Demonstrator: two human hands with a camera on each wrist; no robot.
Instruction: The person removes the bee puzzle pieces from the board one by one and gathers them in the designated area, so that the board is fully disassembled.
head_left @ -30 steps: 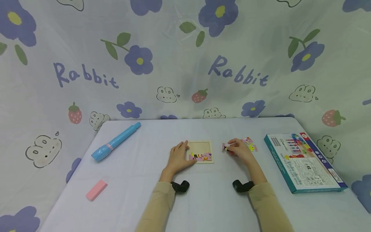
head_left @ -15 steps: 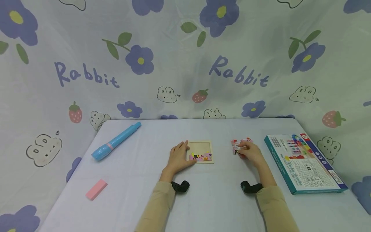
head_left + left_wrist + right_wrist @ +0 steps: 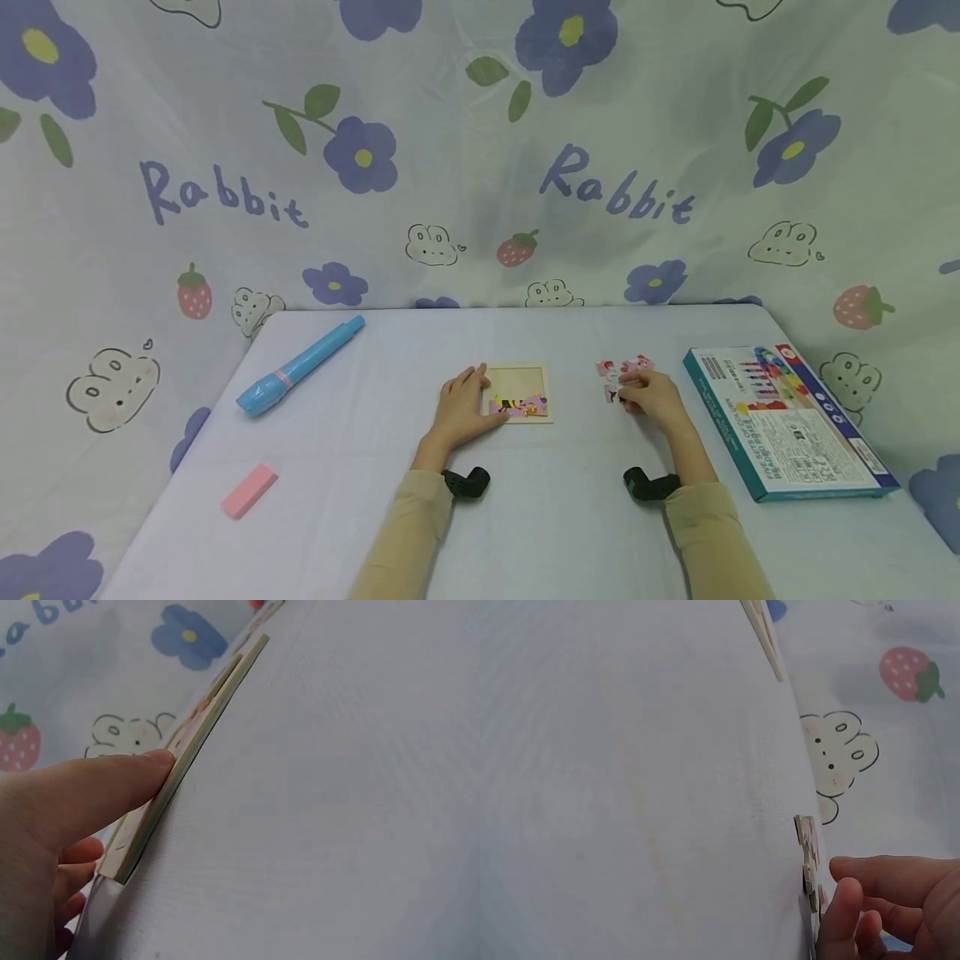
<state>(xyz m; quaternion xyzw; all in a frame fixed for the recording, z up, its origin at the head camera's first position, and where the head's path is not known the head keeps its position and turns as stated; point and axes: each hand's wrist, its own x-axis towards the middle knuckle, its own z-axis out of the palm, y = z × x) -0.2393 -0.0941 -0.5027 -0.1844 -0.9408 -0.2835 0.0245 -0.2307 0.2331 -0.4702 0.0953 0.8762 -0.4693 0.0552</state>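
My left hand [image 3: 461,410] lies at the left side of a small square wooden puzzle tray [image 3: 517,372]. Its straight thumb [image 3: 112,787] presses on the tray's near rim, and the fingers reach along the left edge. Joined pink puzzle pieces [image 3: 519,406] with a yellow and black picture fill the lower part of the tray. To the right, my right hand [image 3: 654,400] is beside loose pink puzzle pieces [image 3: 612,393], its fingertips close to the nearest one. In the right wrist view the thumb and index finger [image 3: 885,877] are bent, with nothing visible between them.
A teal-edged flat box [image 3: 791,425] lies at the right of the white-covered table. On the left are a blue tube-shaped object with a wider end [image 3: 300,367] and a pink block [image 3: 250,492]. A printed curtain [image 3: 480,167] hangs behind the table.
My right hand has moved right, carrying a puzzle piece back to the loose pieces; that piece now lies among them. The left hand and tray have stayed in place.
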